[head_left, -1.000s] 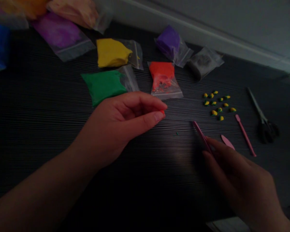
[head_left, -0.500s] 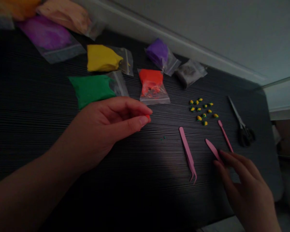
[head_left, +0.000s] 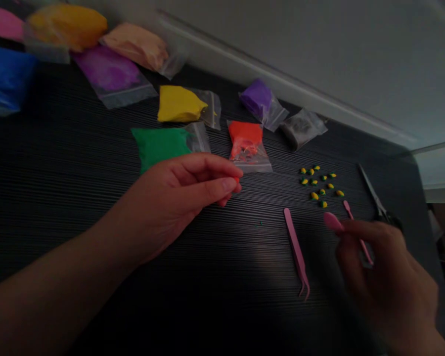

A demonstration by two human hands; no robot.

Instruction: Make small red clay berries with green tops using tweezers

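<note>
Between the thumb and fingers of my left hand (head_left: 185, 198) is a small piece of orange-red clay (head_left: 236, 180), mostly covered by the fingertips. My right hand (head_left: 385, 277) pinches a pink modelling tool with a flat, blade-like end (head_left: 333, 221); the rest of the tool is hidden in the hand. Beneath and beside that hand lies a thinner pink tool (head_left: 364, 251). Pink tweezers (head_left: 296, 247) with bent tips rest on the dark table (head_left: 222, 277) between my hands. Several tiny yellow-and-green clay pieces (head_left: 314, 196) lie beyond the right hand.
Bags of clay line the back: green (head_left: 163, 146), yellow (head_left: 180, 104), orange-red (head_left: 245, 136), purple (head_left: 257, 99), grey (head_left: 298, 131), magenta (head_left: 111, 71), peach (head_left: 137, 44), amber (head_left: 70, 24) and blue (head_left: 7, 79). Scissors (head_left: 373, 190) lie at the right, partly behind my hand. A wall (head_left: 319, 59) borders the table.
My right hand has lifted the pink blade-ended tool off the table. My left hand keeps its pinch on the clay. The view has shifted left, bringing the blue bag in.
</note>
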